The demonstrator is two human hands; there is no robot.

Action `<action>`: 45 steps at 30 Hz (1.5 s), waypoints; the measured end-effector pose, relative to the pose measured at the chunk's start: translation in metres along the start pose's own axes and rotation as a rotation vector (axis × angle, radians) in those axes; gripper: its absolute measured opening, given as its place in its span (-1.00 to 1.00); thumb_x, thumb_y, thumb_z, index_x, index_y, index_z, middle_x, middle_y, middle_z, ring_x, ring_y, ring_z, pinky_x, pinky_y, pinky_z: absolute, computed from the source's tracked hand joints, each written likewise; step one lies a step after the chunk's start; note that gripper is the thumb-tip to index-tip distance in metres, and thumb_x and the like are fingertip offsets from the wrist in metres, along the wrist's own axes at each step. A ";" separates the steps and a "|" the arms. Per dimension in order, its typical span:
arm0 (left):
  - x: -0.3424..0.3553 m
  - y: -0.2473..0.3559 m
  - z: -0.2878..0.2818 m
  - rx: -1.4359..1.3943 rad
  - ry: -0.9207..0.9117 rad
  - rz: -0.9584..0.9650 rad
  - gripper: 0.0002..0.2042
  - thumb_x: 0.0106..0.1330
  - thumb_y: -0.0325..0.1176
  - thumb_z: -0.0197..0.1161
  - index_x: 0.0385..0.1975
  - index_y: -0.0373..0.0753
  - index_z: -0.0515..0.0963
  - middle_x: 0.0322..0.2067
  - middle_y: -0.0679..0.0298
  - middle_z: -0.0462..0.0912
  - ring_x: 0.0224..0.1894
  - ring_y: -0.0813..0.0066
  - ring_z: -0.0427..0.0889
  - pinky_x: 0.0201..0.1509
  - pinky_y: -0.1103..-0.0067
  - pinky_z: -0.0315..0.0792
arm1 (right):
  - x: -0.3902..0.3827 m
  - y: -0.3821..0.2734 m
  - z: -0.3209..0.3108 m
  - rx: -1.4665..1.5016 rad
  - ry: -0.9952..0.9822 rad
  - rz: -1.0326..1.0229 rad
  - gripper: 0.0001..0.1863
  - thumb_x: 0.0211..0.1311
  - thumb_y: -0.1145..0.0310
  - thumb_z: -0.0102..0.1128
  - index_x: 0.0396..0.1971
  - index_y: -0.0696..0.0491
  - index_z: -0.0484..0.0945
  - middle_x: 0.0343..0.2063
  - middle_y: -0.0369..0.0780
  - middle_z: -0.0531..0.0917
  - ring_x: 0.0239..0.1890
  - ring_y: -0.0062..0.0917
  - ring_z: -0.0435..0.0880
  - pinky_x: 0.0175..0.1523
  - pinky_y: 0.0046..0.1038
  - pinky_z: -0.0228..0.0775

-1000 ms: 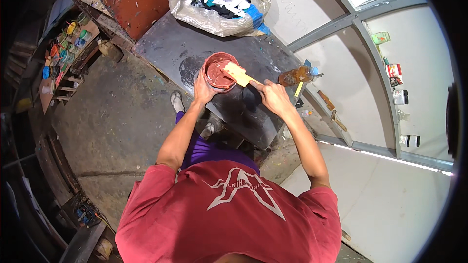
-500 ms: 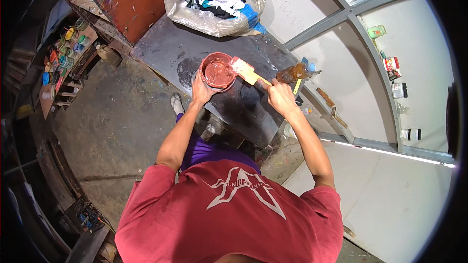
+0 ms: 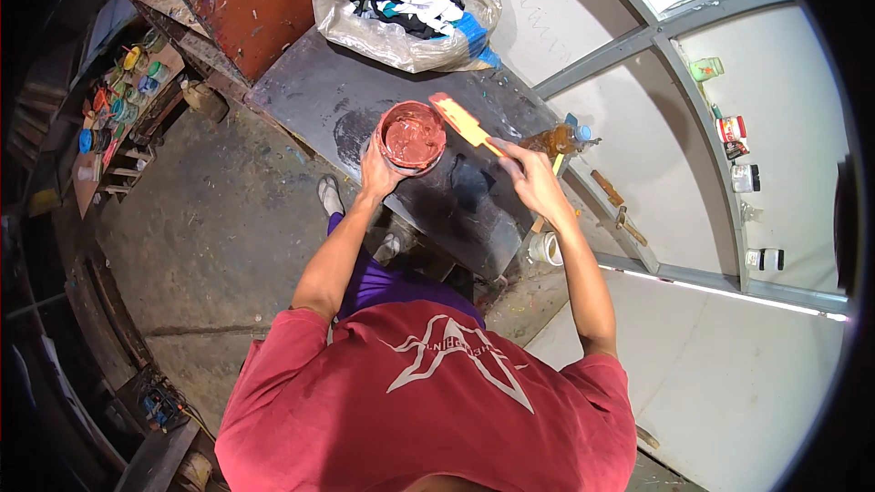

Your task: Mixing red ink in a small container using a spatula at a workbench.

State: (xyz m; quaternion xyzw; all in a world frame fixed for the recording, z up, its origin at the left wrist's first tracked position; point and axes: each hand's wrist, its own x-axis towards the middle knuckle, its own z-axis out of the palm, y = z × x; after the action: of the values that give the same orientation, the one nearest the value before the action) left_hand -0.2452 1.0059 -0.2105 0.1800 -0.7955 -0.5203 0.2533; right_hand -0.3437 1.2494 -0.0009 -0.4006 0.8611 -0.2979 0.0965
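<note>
My left hand [image 3: 378,171] is wrapped round the near left side of a round tub of reddish-brown paint [image 3: 413,138]. Paint coats the tub's inner wall and rim. In my right hand [image 3: 529,175] is the handle of a yellow spatula [image 3: 466,125], its fingers closed on it. The spatula's far end, smeared with red paint, points up and left just beyond the tub's right rim. Both hands are over a dark, stained tabletop [image 3: 301,91].
A large woven sack [image 3: 401,55] of black and white cloth scraps stands at the table's far end. Right of my right hand is a bottle of amber liquid [image 3: 554,139]. Small jars [image 3: 746,178] line the wall frame; paint pots [image 3: 123,116] crowd a shelf at left.
The spatula has come away from the tub's right inner rim and turned, its paint-covered end now just outside the tub. My left hand still grips the tub in nearly the same place.
</note>
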 end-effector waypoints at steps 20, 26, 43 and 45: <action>0.001 -0.007 0.002 -0.006 -0.009 0.033 0.14 -0.28 -0.04 0.71 0.41 -0.24 0.24 0.23 0.05 0.55 0.25 0.05 0.56 0.32 0.26 0.45 | -0.026 0.020 0.095 -0.608 -0.058 -0.225 -0.34 0.18 0.60 0.04 0.36 0.12 0.37 0.41 -0.17 0.33 0.37 -0.22 0.37 0.38 -0.17 0.29; 0.002 -0.001 0.002 0.004 -0.025 -0.013 0.16 -0.31 -0.12 0.73 0.43 -0.24 0.22 0.24 0.06 0.54 0.25 0.08 0.57 0.33 0.28 0.45 | -0.044 0.029 0.080 -0.651 -0.143 -0.178 -0.31 0.18 0.54 0.01 0.41 0.08 0.32 0.48 -0.27 0.26 0.49 -0.21 0.18 0.47 -0.06 0.15; 0.000 -0.005 0.000 0.004 -0.015 -0.014 0.08 -0.31 -0.13 0.72 0.36 -0.21 0.30 0.20 0.07 0.57 0.24 0.03 0.55 0.32 0.23 0.43 | 0.036 -0.075 -0.079 -0.399 -0.435 -0.182 -0.22 -0.10 0.82 -0.02 0.28 0.17 0.47 0.20 0.03 0.56 0.20 -0.08 0.54 0.26 -0.23 0.46; 0.001 0.000 0.002 -0.010 -0.005 -0.008 0.08 -0.31 -0.14 0.72 0.36 -0.22 0.30 0.19 0.07 0.57 0.24 0.04 0.56 0.32 0.24 0.44 | 0.062 -0.068 -0.070 -0.330 -0.570 -0.195 -0.29 -0.03 0.76 0.00 0.26 0.16 0.50 0.09 0.04 0.63 0.05 -0.10 0.62 0.13 -0.18 0.47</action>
State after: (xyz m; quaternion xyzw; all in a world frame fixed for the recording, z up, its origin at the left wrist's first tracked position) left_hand -0.2468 1.0065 -0.2112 0.1805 -0.7928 -0.5258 0.2500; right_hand -0.3707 1.1996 0.1001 -0.5582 0.7939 -0.0383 0.2382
